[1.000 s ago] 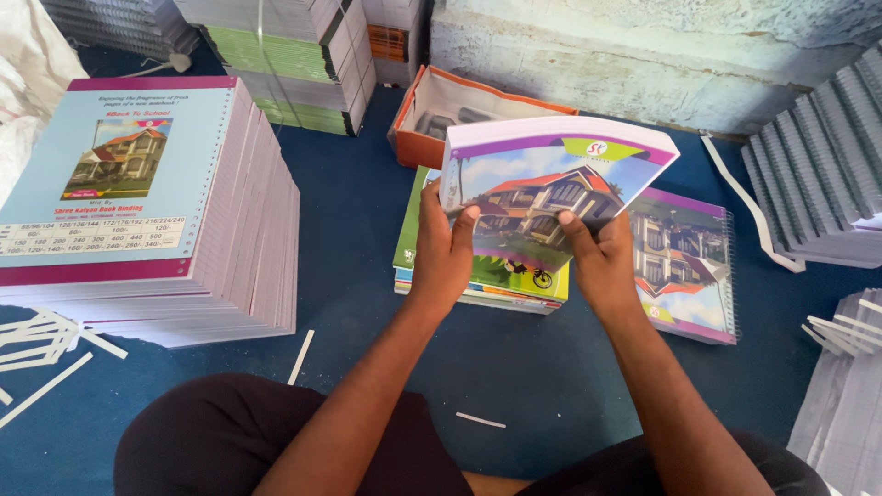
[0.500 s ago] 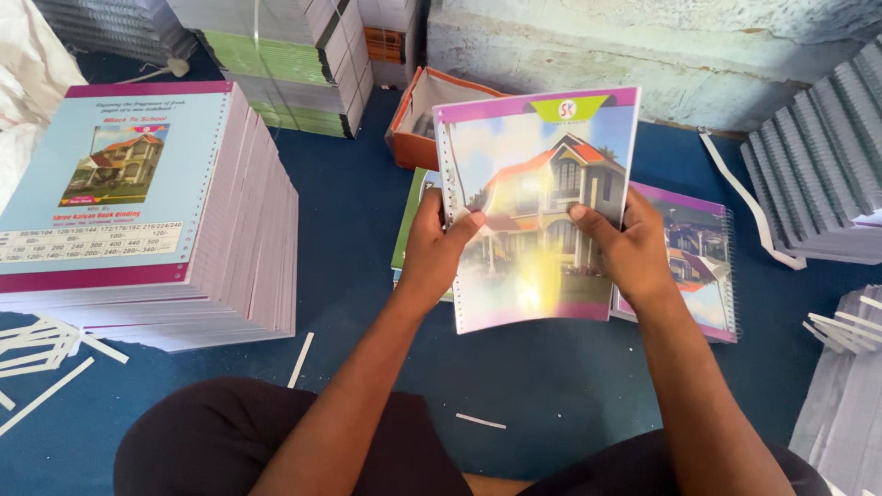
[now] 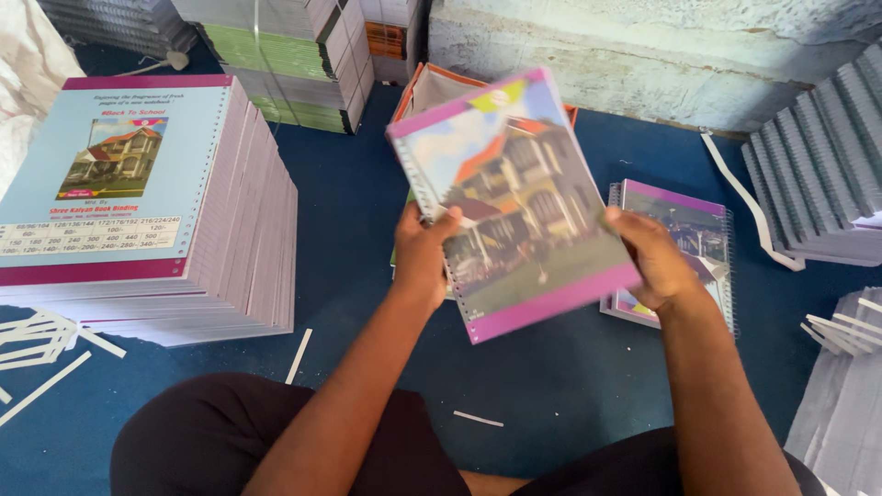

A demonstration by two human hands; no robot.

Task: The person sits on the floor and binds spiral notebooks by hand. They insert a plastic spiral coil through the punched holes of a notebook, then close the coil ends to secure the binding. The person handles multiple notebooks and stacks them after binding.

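Observation:
I hold a notebook with a purple-bordered cover showing a house picture, tilted, above the blue floor. My left hand grips its punched left edge. My right hand grips its right edge. Below my right hand lies a spiral-bound notebook with the same kind of cover. Part of another cover, green and orange, shows behind the held notebook.
A tall stack of punched notebooks stands at the left. More stacks stand at the back, grey spiral-edged piles at the right. White paper strips lie on the blue floor. A concrete wall runs behind.
The notebook was lifted off the pile, turned to face me, and now tilts clockwise with its punched edge at the left. Both hands kept hold.

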